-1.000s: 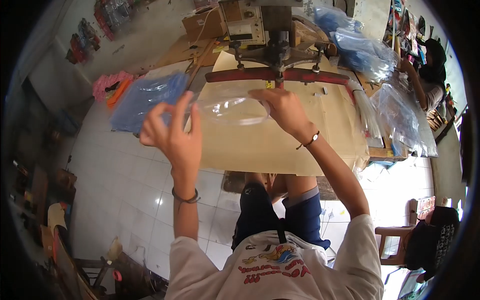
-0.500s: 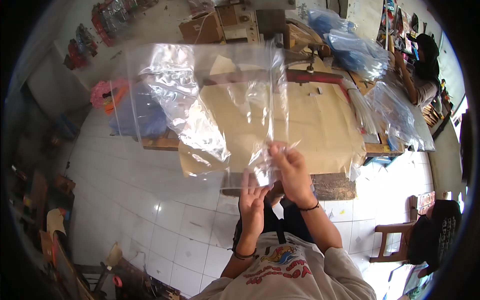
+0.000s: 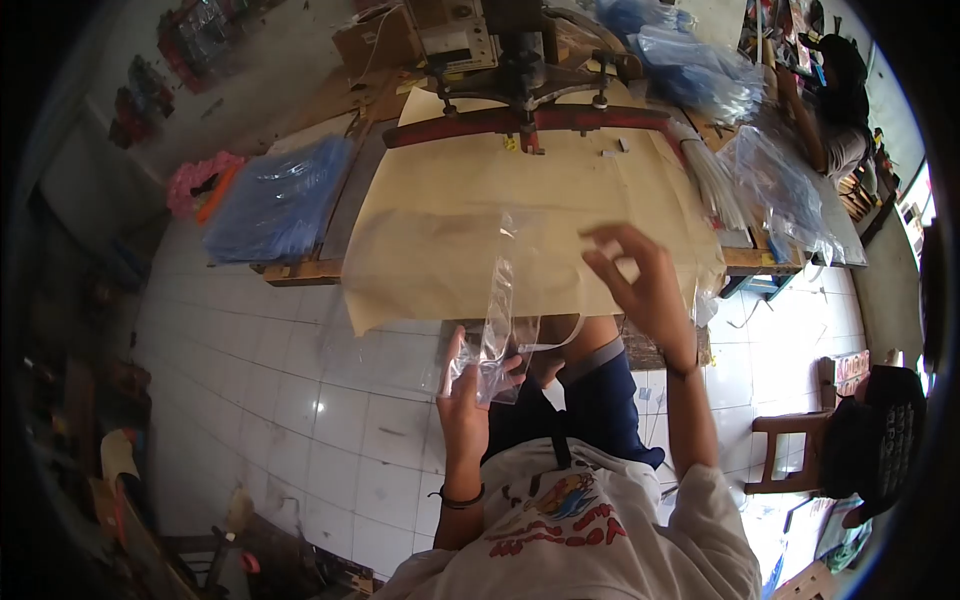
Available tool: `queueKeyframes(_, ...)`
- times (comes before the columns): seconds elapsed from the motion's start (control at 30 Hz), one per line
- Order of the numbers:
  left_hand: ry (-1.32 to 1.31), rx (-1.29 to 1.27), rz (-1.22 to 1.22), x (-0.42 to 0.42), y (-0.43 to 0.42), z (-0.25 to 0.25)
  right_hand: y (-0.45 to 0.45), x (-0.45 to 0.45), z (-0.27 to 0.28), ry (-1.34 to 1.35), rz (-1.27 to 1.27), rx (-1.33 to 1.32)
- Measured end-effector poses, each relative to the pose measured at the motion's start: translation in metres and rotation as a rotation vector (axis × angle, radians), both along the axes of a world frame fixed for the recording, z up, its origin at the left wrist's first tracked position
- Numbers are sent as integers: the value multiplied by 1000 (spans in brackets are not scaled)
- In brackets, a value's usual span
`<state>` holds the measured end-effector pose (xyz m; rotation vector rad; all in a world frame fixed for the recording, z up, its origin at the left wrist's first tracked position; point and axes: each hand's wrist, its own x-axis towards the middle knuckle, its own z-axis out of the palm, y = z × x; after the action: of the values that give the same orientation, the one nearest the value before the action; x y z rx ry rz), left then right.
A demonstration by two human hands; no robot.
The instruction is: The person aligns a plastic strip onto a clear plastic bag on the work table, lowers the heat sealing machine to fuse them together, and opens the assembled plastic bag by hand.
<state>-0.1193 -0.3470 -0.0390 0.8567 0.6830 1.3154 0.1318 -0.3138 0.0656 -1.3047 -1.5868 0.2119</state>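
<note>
A clear plastic bag [image 3: 500, 285] lies over the front part of the brown paper sheet [image 3: 600, 190] and hangs past its front edge. My left hand [image 3: 468, 395] holds the bag's lower end near my lap, partly seen through the film. To the right, my right hand [image 3: 640, 285] is raised over the paper's front edge, fingers apart and bent, with nothing in them. A thin pale strip [image 3: 568, 338] curves out from the bag's lower right side, between the two hands.
A press with a red curved bar [image 3: 450, 127] stands behind the paper. Blue plastic sheets [image 3: 280, 195] lie at the left, clear bags [image 3: 775, 175] and pale strips [image 3: 712, 180] at the right. Another person [image 3: 840, 100] is at the upper right; a wooden chair [image 3: 785, 455] stands lower right.
The bag has come down from its raised position onto the paper. My right hand has let go of it and moved up and right; my left hand has shifted slightly left and down.
</note>
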Motion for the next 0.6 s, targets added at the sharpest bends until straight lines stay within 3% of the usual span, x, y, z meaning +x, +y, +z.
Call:
queueKeyframes(0.03, -11, -7, -14, -6, -1, 0, 23, 8, 1, -106, 50, 98)
queueKeyframes(0.23, -39, 98, -95, -46, -5, 13, 99, 16, -6, -150, 447, -596)
queueKeyframes(0.37, -38, -6, 148, -77, -6, 12, 84, 8, -9, 15, 413, -477)
queueKeyframes(0.47, 73, 229, 215, -83, -11, 27, 60, 0, 9, -3, 311, -506)
queueKeyframes(0.6, 290, 368, 199, -93, -13, 68, 40, -2, 28, 301, 478, -170)
